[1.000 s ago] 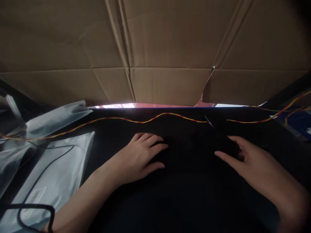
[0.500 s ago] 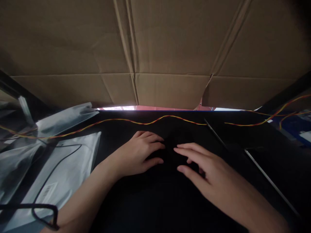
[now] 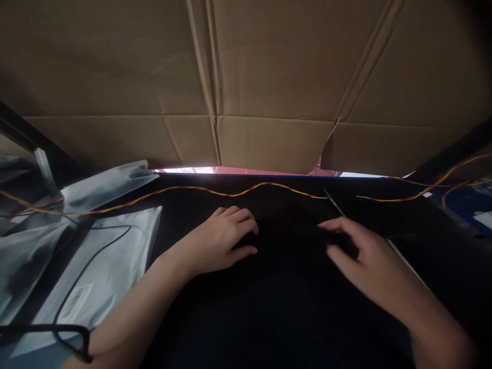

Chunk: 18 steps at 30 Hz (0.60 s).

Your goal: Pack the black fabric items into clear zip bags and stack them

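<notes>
My left hand (image 3: 228, 238) rests low over the black surface (image 3: 238, 312), its fingers slightly curled and the thumb apart from them. Nothing can be made out in it against the dark. Over to the right is my right hand (image 3: 363, 251), a little blurred, with forefinger and thumb bent toward each other around something dark. What that dark thing is I cannot make out, and the other fingers are hidden. A thin, light-edged dark flat item (image 3: 409, 262) lies partly behind this hand, and another slim edge (image 3: 333, 201) shows just beyond its fingertips.
A brown cardboard sheet (image 3: 269, 77) hangs across the back. Twisted red-yellow wire (image 3: 184, 188) runs along the far side. Clear plastic bags (image 3: 115, 246), one with a barcode label (image 3: 77, 302), and a black cable (image 3: 86, 259) lie left. A blue item (image 3: 463, 205) sits far right.
My right hand has moved right, away from my left hand, and its fingers have drawn in. My left hand has stayed nearly in place, its fingers curling a little more.
</notes>
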Each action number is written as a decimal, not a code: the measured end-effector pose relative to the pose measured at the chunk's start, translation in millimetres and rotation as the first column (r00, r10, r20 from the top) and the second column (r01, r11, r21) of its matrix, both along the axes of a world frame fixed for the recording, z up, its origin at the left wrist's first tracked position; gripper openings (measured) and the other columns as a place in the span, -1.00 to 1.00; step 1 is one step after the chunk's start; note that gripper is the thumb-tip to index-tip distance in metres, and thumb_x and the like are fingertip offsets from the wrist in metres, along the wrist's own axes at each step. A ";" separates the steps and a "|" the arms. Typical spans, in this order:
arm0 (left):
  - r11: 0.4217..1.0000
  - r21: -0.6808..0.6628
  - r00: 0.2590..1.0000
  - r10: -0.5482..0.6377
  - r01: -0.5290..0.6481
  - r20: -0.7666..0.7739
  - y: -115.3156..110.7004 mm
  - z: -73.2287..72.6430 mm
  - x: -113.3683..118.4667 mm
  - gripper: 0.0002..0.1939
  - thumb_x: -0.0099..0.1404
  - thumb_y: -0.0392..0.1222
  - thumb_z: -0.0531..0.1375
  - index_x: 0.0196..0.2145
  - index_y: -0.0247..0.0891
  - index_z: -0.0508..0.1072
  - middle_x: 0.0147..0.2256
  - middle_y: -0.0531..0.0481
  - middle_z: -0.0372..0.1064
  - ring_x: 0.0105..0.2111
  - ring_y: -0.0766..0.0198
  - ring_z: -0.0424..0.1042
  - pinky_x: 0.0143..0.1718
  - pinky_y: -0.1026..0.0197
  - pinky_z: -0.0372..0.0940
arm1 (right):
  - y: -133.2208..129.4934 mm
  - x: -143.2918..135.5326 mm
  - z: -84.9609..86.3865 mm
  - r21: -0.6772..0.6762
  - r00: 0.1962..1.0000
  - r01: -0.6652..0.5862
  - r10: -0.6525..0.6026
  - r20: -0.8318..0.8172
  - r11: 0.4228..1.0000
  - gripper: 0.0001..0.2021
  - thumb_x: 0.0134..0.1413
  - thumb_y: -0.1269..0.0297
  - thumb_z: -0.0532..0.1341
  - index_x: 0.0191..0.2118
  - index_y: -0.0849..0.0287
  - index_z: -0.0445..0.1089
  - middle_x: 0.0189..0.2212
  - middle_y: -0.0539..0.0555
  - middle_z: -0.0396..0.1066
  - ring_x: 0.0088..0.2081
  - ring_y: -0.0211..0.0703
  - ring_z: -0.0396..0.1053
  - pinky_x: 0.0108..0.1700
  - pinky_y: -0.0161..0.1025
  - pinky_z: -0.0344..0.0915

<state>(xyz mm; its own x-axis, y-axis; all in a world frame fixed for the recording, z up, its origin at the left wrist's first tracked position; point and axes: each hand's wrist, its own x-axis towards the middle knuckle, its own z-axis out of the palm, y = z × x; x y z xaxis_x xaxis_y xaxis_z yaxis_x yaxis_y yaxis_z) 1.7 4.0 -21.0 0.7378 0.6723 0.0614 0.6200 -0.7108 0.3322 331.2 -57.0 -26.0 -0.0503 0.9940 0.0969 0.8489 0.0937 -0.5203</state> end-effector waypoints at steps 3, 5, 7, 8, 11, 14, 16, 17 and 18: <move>1.000 0.000 1.000 0.001 -0.001 0.002 -0.2 0.5 -0.7 -0.77 0.49 -0.10 0.34 0.04 -0.13 0.51 0.05 -0.05 0.48 0.01 0.03 0.48 0.08 -0.06 0.31 | 3.4 32.0 3.9 -0.065 0.976 0.215 -0.217 -0.031 0.974 -0.58 0.21 0.07 0.18 0.17 -0.05 0.42 -0.02 0.16 0.65 -0.08 0.20 0.65 -0.10 0.09 0.59; 1.000 0.003 1.000 -0.002 0.002 0.003 -0.9 1.3 -0.7 -0.77 0.48 -0.10 0.35 0.04 -0.13 0.51 0.05 -0.05 0.48 0.00 0.03 0.48 0.08 -0.05 0.32 | 12.7 42.0 11.5 -0.034 0.960 0.275 -0.276 -0.048 0.961 -0.51 0.19 0.00 0.20 0.21 -0.05 0.42 0.11 0.18 0.61 0.00 0.21 0.63 -0.02 0.11 0.57; 1.000 0.006 1.000 -0.005 0.005 0.003 -1.6 2.1 -0.5 -0.77 0.48 -0.10 0.34 0.04 -0.14 0.52 0.04 -0.05 0.48 0.01 0.03 0.49 0.07 -0.04 0.32 | 29.4 41.9 19.3 0.003 0.960 0.280 -0.280 0.002 0.960 -0.46 0.21 -0.14 0.23 0.22 -0.03 0.45 0.16 0.19 0.59 0.01 0.22 0.62 0.02 0.15 0.54; 1.000 0.009 1.000 -0.005 0.005 0.002 -1.8 2.4 -0.4 -0.77 0.48 -0.10 0.34 0.04 -0.15 0.52 0.04 -0.05 0.48 0.00 0.03 0.49 0.07 -0.03 0.33 | 40.2 39.6 22.1 0.025 0.961 0.267 -0.268 0.062 0.963 -0.41 0.21 -0.22 0.25 0.22 -0.01 0.48 0.12 0.19 0.61 -0.03 0.23 0.63 -0.01 0.17 0.53; 1.000 0.014 1.000 -0.006 0.006 0.001 -1.9 2.4 -0.2 -0.78 0.49 -0.10 0.33 0.04 -0.15 0.52 0.04 -0.06 0.48 -0.01 0.03 0.49 0.05 -0.03 0.33 | 75.3 33.5 24.0 0.027 0.947 0.131 -0.133 0.293 0.991 -0.41 0.22 -0.21 0.25 0.15 0.15 0.54 -0.02 0.28 0.66 -0.05 0.35 0.62 -0.10 0.19 0.50; 1.000 0.017 1.000 -0.010 0.010 0.002 -1.4 1.4 -0.4 -0.77 0.50 -0.08 0.33 0.04 -0.15 0.52 0.04 -0.06 0.48 -0.01 0.04 0.49 0.05 -0.03 0.32 | 97.5 35.2 22.2 -0.041 0.933 0.013 0.003 0.361 0.999 -0.58 0.22 -0.02 0.25 0.04 0.12 0.60 -0.12 0.23 0.66 -0.12 0.27 0.61 -0.15 0.12 0.48; 1.000 0.016 1.000 -0.009 0.009 0.004 -1.2 0.8 -0.7 -0.77 0.50 -0.08 0.33 0.05 -0.14 0.51 0.05 -0.06 0.48 -0.01 0.04 0.49 0.06 -0.03 0.31 | 97.9 39.0 22.0 -0.048 0.937 -0.106 0.116 0.329 0.993 -0.70 0.23 0.13 0.22 -0.04 0.06 0.60 -0.08 0.17 0.62 -0.09 0.14 0.59 -0.08 0.05 0.48; 1.000 0.016 1.000 -0.007 0.007 0.005 -1.1 0.7 -0.7 -0.77 0.50 -0.09 0.33 0.05 -0.14 0.51 0.04 -0.05 0.48 -0.01 0.04 0.49 0.06 -0.03 0.31 | 93.7 40.9 22.0 -0.033 0.934 -0.185 0.186 0.306 0.982 -0.75 0.23 0.19 0.19 -0.08 0.05 0.58 -0.05 0.15 0.60 -0.05 0.10 0.57 -0.02 0.04 0.47; 1.000 0.015 1.000 -0.005 0.005 0.006 -1.1 0.7 -0.8 -0.77 0.49 -0.09 0.34 0.05 -0.14 0.52 0.04 -0.05 0.48 -0.01 0.04 0.49 0.06 -0.03 0.31 | 87.0 42.7 21.7 -0.003 0.925 -0.263 0.253 0.285 0.965 -0.79 0.23 0.24 0.18 -0.13 0.04 0.56 -0.03 0.14 0.57 0.00 0.09 0.55 0.04 0.05 0.46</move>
<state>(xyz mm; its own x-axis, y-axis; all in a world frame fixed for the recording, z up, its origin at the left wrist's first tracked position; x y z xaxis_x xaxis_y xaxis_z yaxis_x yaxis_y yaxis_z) 0.9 2.9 -20.3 0.7406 0.6677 0.0754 0.6147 -0.7186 0.3253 373.9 30.0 -4.4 -0.3346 0.9393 0.0760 0.9035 0.3427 -0.2573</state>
